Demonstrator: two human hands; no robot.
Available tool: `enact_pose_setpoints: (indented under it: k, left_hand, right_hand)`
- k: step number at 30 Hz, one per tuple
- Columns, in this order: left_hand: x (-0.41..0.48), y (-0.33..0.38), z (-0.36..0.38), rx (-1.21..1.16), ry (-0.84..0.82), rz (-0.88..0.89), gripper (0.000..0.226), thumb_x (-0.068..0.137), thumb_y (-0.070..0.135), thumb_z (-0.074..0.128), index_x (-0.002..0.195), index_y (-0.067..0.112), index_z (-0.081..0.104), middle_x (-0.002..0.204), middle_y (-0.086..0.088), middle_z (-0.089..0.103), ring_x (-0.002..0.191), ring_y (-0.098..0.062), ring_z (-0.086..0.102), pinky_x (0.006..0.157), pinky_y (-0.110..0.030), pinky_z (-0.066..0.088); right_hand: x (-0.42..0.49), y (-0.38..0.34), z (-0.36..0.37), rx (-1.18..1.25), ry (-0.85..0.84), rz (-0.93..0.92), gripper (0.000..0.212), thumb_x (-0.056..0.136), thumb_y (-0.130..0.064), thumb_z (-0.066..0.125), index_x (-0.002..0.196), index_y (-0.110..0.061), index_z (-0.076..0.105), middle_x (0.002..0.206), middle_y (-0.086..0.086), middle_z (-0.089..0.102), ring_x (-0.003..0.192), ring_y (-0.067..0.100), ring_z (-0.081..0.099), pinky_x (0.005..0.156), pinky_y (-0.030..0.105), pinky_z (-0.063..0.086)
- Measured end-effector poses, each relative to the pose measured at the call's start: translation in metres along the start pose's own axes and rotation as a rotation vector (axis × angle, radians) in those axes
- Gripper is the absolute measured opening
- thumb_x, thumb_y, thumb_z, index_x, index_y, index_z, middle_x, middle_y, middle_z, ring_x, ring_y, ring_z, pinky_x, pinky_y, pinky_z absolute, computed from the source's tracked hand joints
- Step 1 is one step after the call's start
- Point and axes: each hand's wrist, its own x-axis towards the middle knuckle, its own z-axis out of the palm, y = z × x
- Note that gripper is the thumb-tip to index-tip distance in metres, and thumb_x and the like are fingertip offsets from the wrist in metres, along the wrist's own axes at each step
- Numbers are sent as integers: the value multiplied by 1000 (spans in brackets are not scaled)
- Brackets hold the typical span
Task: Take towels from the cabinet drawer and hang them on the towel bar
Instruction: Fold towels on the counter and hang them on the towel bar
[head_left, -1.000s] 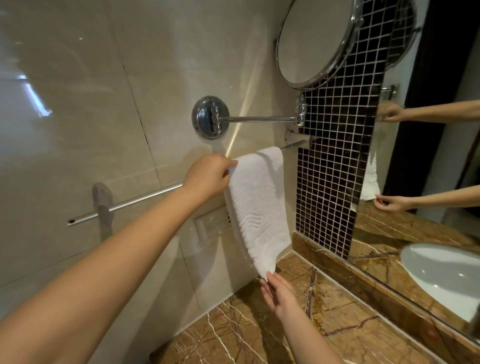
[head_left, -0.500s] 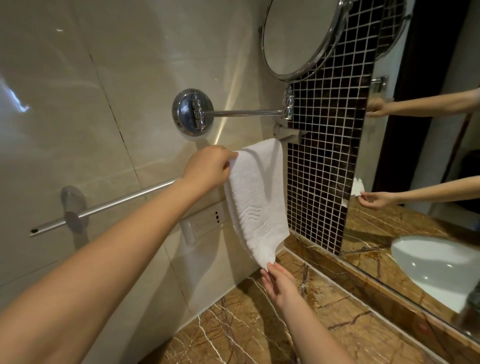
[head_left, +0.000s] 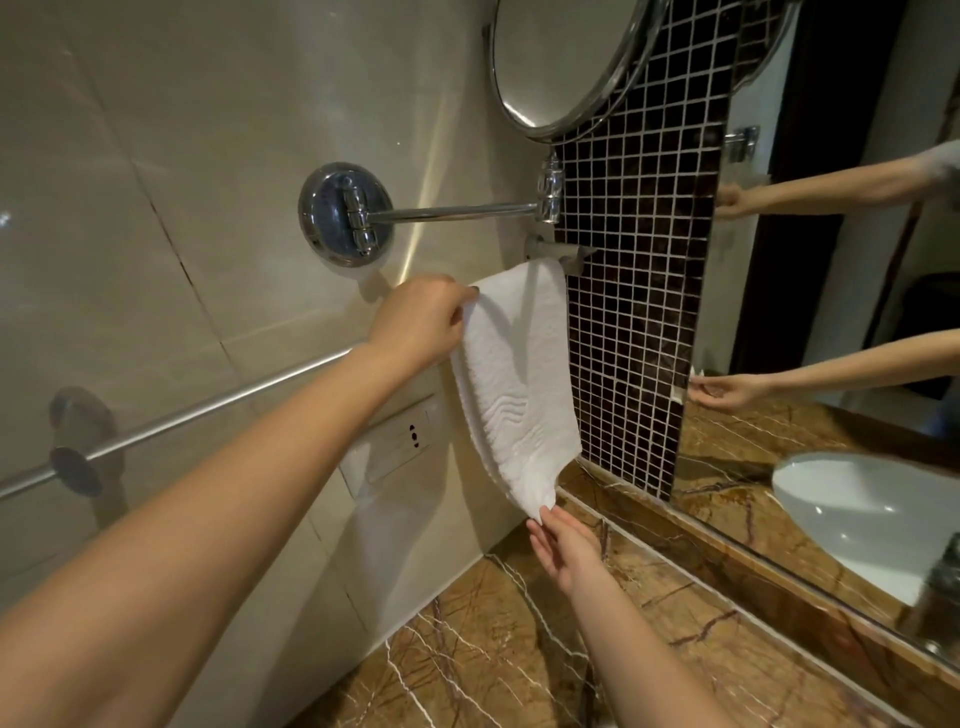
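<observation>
White towel (head_left: 519, 374) draped over towel bar (head_left: 208, 410) by mosaic wall (head_left: 634, 312). Left grip (head_left: 415, 325) holds its top edge; right grip (head_left: 563, 545) fingers straight, touching bottom corner above marble worktop (head_left: 519, 649).

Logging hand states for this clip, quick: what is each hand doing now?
Left hand: closed, fingers gripping the white towel at its top edge.
Right hand: open, straight fingers touching the towel's bottom corner.
</observation>
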Motion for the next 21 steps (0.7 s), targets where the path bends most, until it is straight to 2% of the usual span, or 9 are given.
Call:
enact_pose_setpoints:
  k: [6, 16, 19, 21]
  left_hand:
    - [13, 2, 13, -22, 29, 13, 37, 85, 7, 49, 118, 10, 66, 103, -18, 66, 95, -31, 61, 77, -41, 51]
    - [22, 2, 16, 18, -17, 8, 37, 88, 12, 46, 122, 10, 63, 105, -19, 65, 95, -35, 59, 76, -42, 51]
    - [21, 4, 13, 18, -46, -12, 40, 89, 13, 46, 126, 13, 60, 108, -17, 64, 98, -35, 58, 76, -41, 51]
    - [18, 6, 9, 13, -67, -36, 42, 89, 15, 47, 129, 16, 57, 111, -14, 63, 101, -34, 58, 77, -41, 51]
  right_hand:
    - [8, -9, -3, -3, 23, -16, 24, 85, 3, 67, 107, -5, 61, 102, 17, 69, 81, 20, 68, 63, 26, 59]
    - [15, -19, -4, -15, 41, -28, 16, 85, 1, 67, 95, -10, 63, 90, 13, 69, 54, 12, 70, 58, 24, 58]
    - [11, -24, -3, -110, 63, -39, 14, 86, 0, 67, 93, -11, 61, 89, 14, 68, 52, 11, 69, 49, 19, 55]
    - [7, -29, -1, -280, 89, -67, 12, 87, -3, 67, 93, -12, 60, 87, 13, 68, 57, 14, 66, 49, 21, 50]
